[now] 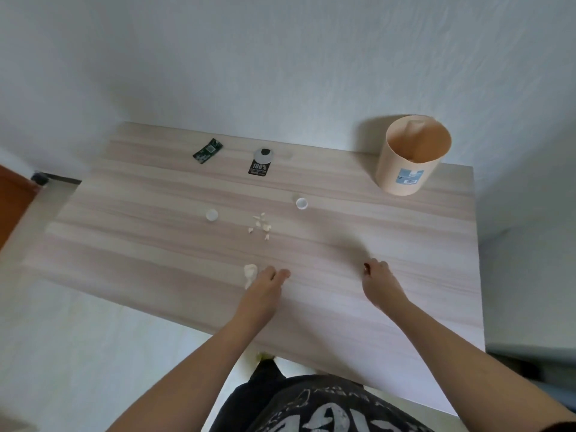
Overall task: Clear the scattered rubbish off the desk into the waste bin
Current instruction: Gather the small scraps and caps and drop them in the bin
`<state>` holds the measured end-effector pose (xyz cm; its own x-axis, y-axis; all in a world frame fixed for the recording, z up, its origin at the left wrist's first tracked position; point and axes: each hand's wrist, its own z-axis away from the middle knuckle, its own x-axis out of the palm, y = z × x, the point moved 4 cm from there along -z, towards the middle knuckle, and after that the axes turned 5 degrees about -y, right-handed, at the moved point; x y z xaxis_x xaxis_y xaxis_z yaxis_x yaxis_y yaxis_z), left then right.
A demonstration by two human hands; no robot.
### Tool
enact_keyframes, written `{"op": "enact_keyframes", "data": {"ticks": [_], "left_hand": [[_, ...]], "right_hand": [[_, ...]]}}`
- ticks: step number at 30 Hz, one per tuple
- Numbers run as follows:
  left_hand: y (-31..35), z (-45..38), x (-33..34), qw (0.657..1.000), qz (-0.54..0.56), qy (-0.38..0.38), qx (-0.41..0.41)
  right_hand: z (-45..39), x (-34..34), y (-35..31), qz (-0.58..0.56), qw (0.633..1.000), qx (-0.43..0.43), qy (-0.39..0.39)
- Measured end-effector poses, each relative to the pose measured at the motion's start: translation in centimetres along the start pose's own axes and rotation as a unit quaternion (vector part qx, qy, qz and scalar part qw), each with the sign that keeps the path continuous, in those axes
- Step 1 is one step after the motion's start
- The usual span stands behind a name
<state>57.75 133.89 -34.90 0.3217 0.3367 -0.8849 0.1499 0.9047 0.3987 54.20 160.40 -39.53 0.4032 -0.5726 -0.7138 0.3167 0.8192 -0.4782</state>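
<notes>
Desk (131,244), rubbish, left to right. Crumpled white tissue (250,272), near front edge: touches thumb side of left hand (265,283), fingers loosely extended, not closed round it; nearest hand for the pick-up. Right hand (378,277), mid-front: fingers curled, a small dark-red bit at the tips; content unclear. Waste bin (402,179), back right corner, upright.

On the pale wood desk (389,244), the left hand (263,288) lies flat at about 6 o'clock, touching a crumpled white tissue (250,273), while the right hand (378,277) curls round a small dark red bit at 4 o'clock. The beige waste bin (408,157) stands at 2 o'clock. Two white caps (301,203), pale scraps (261,225), a black tag (261,162) and a green circuit board (207,150) lie between centre and 12 o'clock.
</notes>
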Motion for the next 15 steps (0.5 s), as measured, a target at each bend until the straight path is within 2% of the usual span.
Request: {"op": "enact_keyframes", "data": {"ticks": [8, 12, 15], "left_hand": [[-8.8, 0.2, -5.0, 0.998, 0.048, 0.040, -0.005], [-13.2, 0.1, -8.2, 0.997, 0.042, 0.058, 0.032], [-16.3, 0.1, -10.4, 0.996, 0.023, 0.070, 0.045]], "right_hand": [[0.7, 5.3, -12.2, 0.010, 0.995, -0.097, 0.018], [0.4, 10.1, -18.6, 0.071, 0.988, -0.135, -0.009], [0.0, 13.3, -21.6, 0.112, 0.985, -0.126, -0.033]]}}
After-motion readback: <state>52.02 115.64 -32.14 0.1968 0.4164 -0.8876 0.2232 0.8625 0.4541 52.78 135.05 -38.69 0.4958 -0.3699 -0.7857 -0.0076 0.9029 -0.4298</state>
